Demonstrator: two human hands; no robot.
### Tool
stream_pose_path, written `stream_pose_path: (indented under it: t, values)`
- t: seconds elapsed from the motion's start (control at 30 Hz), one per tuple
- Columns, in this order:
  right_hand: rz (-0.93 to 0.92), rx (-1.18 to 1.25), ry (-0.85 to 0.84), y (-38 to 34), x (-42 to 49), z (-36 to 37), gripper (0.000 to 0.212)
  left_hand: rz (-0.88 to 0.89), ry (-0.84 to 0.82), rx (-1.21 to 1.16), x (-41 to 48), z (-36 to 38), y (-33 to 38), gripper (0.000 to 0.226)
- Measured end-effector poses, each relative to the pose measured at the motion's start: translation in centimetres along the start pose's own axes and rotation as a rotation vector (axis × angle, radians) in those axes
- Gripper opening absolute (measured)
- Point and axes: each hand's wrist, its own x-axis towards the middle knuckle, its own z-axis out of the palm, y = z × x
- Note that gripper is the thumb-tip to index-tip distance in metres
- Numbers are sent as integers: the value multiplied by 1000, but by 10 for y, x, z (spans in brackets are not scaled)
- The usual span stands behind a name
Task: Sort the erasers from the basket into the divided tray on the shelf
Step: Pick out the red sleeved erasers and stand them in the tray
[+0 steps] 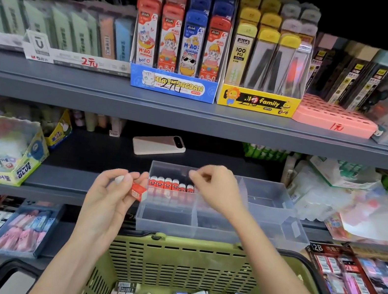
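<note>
Left grip (pixel 112 193) pinches a red eraser (pixel 138 192); right grip (pixel 214 189) (over the tray (pixel 273 229)) curled, contents unclear.

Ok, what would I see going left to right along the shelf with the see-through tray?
Glue box → left hand holding a red eraser → see-through tray → heap of plastic packets. The right hand and the phone overlap the tray, so I skip them.

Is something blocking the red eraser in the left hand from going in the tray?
No lid covers the tray. The red eraser in the left hand is beside its left wall, but the right hand hovers over the row of erasers inside.
</note>
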Motion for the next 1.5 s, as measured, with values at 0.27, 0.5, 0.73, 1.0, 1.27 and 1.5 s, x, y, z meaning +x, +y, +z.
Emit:
stream_pose_path:
  t: [0.27,0.5,0.73,1.0,1.27,1.5]
  values:
    - [-65,676,-59,-39,-72,19,11,99,-140,255,-18,30,-10,25]
    - [143,1079,-92,-13,-48,-7,5,148,-103,900,-24,23,-4,8]
    - [130,1213,-111,-12,-56,13,9,100,-202,862,-23,43,0,13]
    - [287,1204,-15,0,-44,6,28,375,-279,1339,-7,28,-8,20]
    - [106,148,-102,11,11,-9,32,394,-710,1956,58,11,-17,54]
    - [-105,-465,-392,-10,51,-1,18,245,-899,1920,78,10,-28,56]
